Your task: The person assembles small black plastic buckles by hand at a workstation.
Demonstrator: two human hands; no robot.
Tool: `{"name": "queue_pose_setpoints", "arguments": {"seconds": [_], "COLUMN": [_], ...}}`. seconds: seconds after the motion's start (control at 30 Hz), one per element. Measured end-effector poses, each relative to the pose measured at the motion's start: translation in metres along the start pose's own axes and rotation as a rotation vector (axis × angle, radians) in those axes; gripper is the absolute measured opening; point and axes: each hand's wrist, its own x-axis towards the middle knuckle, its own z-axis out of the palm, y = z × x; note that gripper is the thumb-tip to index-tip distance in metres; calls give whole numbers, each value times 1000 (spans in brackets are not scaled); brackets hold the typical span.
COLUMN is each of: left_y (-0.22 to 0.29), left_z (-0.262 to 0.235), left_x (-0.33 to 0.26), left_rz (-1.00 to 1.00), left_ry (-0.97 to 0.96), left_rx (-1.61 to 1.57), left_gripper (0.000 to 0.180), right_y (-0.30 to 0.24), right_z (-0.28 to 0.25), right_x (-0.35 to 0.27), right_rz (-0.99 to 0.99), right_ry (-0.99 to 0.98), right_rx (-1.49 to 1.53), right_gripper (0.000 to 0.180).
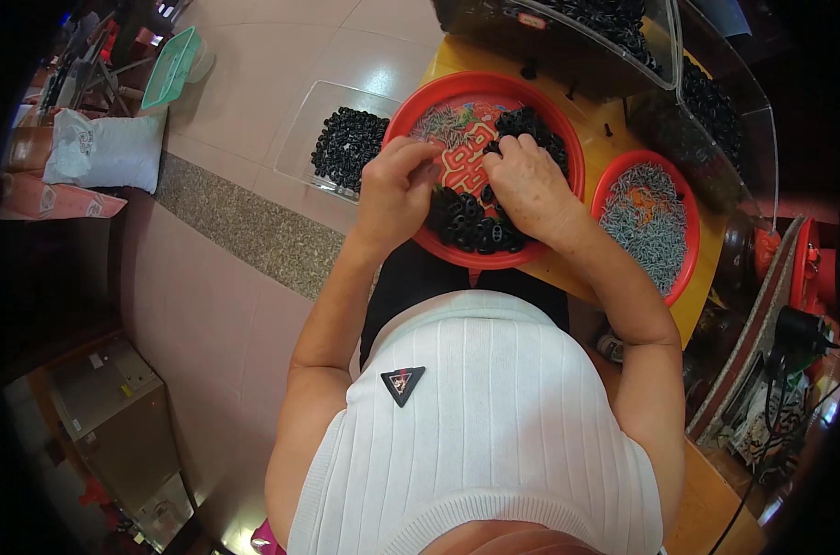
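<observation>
Both hands hover over a round red tray (pixel 410 116) that rests on the edge of a yellow table. The tray holds a pile of small black plastic parts (pixel 471 227) and some small grey metal pieces (pixel 438 122). My left hand (pixel 397 190) has its fingers pinched together over the tray's middle, and what they hold is too small to make out. My right hand (pixel 529 185) is curled knuckles-up beside it, fingertips toward the left hand, touching the black parts.
A second red tray (pixel 680 199) full of grey metal pieces sits at the right. A clear box of black parts (pixel 348 146) stands left of the table, over the tiled floor. Clear bins (pixel 614 37) with more black parts stand at the back.
</observation>
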Motion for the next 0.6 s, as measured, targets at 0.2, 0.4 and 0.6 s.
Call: {"name": "queue_pose_setpoints", "arguments": {"seconds": [0.2,0.4,0.6], "left_y": [-9,-22,-21], "left_z": [20,39,44], "left_x": [36,61,65], "left_rz": [335,360,364], "left_ry": [-97,-345,-432], "left_rx": [395,715,772], "left_gripper": [21,14,14], "right_y": [3,10,25], "right_z": [3,-3,-1], "right_x": [4,-3,-14], "right_rz": [31,-1,19], "right_ry": [-19,48,244], "right_rx": [-30,150,543], "right_gripper": [14,12,11]}}
